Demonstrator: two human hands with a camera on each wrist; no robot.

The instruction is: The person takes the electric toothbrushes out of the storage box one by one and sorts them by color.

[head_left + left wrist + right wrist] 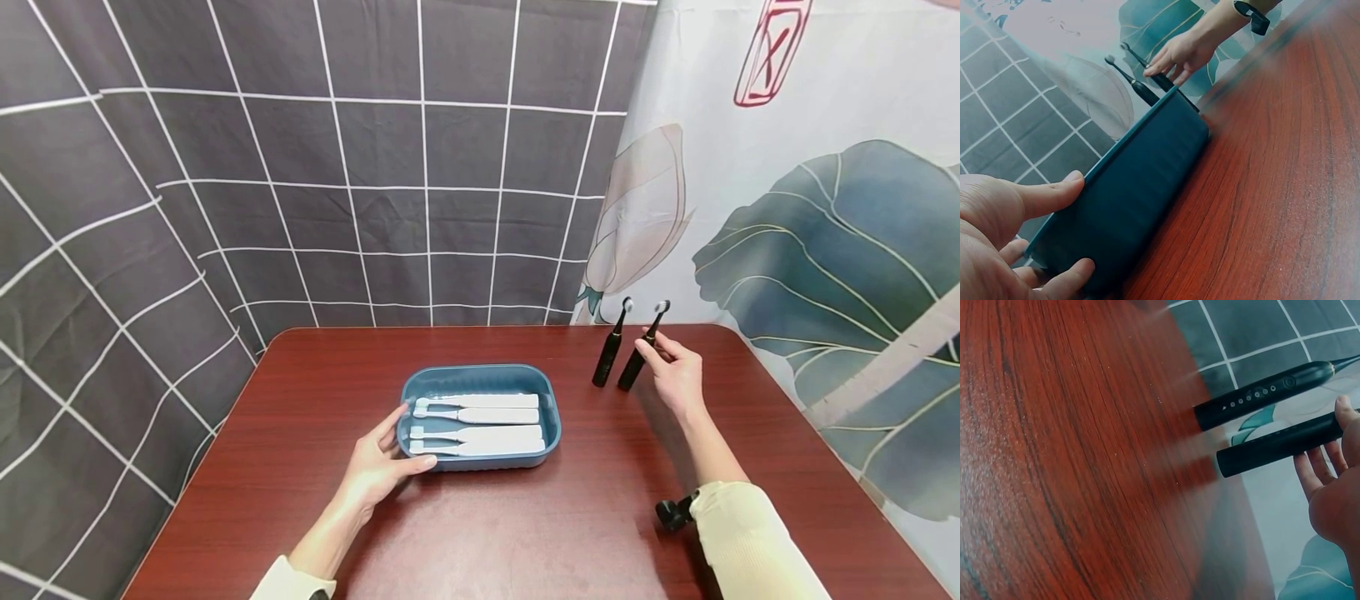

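Note:
A blue plastic basket (553, 417) rests on the table, with several white electric toothbrushes (495, 415) lying side by side inside. My left hand (378, 462) holds its left end, thumb along the near side and fingers round the corner; the left wrist view shows the thumb at the rim. To the right stands one black electric toothbrush (607, 360), upright and untouched. Just beside it, my right hand (678, 375) pinches a second black electric toothbrush (1279, 447) between thumb and fingers, head up. Whether its base touches the table I cannot tell.
The reddish-brown wooden table (315, 392) has its back edge against a dark grid-patterned curtain (382, 217). A white cloth with leaf prints (832, 250) hangs behind the right side. A black wrist camera (672, 514) sits under the right sleeve.

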